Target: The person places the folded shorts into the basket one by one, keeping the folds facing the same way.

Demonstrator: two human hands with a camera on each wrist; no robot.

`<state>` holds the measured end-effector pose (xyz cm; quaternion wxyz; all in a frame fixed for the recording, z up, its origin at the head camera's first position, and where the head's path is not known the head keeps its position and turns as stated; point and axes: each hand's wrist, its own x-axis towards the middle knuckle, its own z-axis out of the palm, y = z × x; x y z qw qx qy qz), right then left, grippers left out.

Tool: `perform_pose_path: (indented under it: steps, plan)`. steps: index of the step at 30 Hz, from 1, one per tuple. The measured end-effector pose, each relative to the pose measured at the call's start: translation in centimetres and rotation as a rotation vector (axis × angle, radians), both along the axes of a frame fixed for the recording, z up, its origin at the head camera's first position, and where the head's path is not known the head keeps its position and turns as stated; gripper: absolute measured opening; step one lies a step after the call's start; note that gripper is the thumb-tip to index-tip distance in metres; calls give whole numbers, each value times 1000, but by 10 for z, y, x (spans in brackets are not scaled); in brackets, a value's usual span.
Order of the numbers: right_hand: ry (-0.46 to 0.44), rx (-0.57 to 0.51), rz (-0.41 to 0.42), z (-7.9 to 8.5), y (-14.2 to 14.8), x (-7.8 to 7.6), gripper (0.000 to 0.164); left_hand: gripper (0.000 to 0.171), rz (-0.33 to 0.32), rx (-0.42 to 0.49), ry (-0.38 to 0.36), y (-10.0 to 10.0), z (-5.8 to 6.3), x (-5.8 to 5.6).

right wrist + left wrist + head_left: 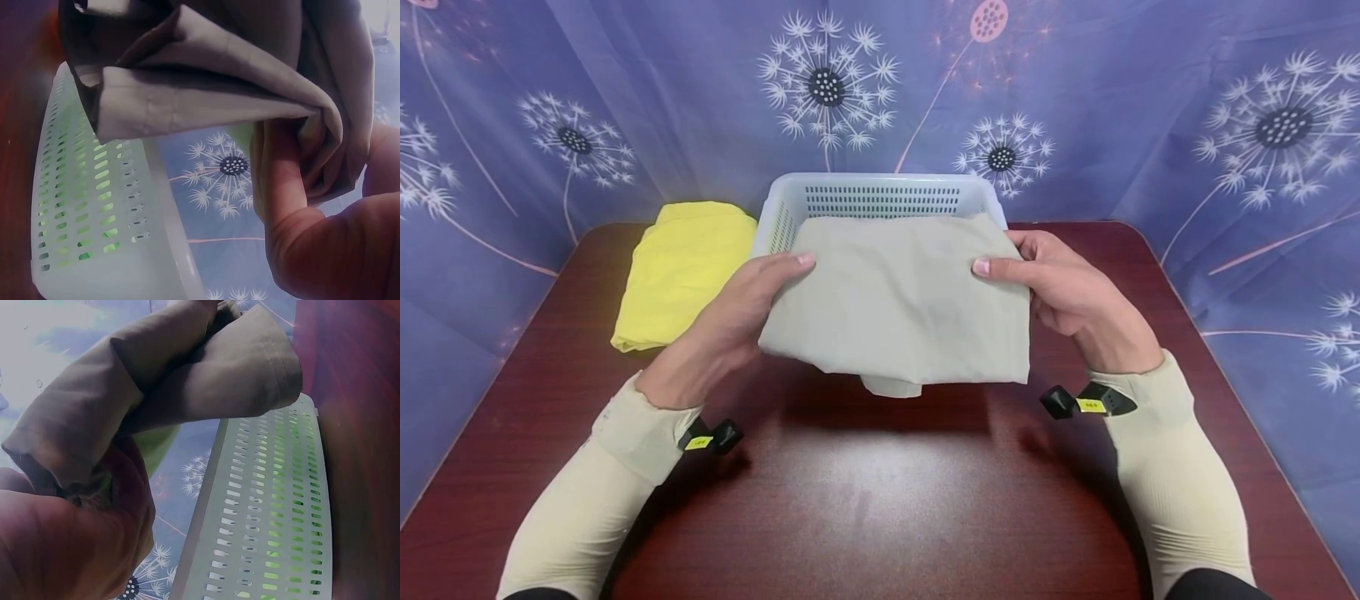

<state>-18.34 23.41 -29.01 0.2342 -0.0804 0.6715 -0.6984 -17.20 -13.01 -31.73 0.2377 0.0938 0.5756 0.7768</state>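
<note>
A folded light grey garment (902, 304) is held up between both hands, above the table and in front of a white plastic basket (880, 180). My left hand (722, 321) pinches its left edge, the thumb on top and the other fingers underneath. At the right edge, my right hand (1067, 287) grips it the same way. Stitched, folded layers hang beneath the garment (219, 381) in the left wrist view. From the right wrist, the layers of the garment (187, 103) show bunched by the fingers. The cloth hides much of the basket's front in the head view.
A folded yellow cloth (688, 267) lies on the dark red table (880, 517), left of the basket. Something green shows through the slots of the basket (215, 550) in both wrist views. A blue curtain (700, 83) with a dandelion print hangs behind and at both sides.
</note>
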Motion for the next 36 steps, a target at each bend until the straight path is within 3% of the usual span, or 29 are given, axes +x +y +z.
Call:
perform_pose_path:
  steps: [17,36]
  plan:
    - [-12,-78,1,-2,2,-8,16,32,6,18,2,5,5,-3]
    - [-63,-92,-81,-4,0,-23,17,27,28,25,32,9,6,-14]
